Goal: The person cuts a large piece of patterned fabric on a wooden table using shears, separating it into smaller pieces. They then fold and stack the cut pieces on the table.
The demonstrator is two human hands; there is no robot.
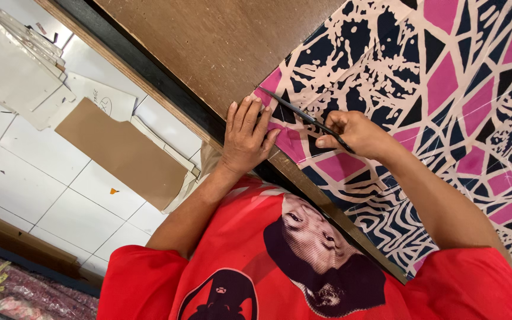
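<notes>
Red shirt [303, 266] fills the near edge of the view, worn by the person at work. Beyond it, the left hand [245, 137] lies flat, fingers spread wide, pressing the patterned pink, navy and cream fabric [445, 89] at the edge of the brown counter [220, 41]. Just beside it, the right hand [351, 131] has its grip closed on black scissors [303, 115], whose blades lie across the fabric corner. Cardboard pieces [120, 151] rest on the tiled floor [19, 178].
</notes>
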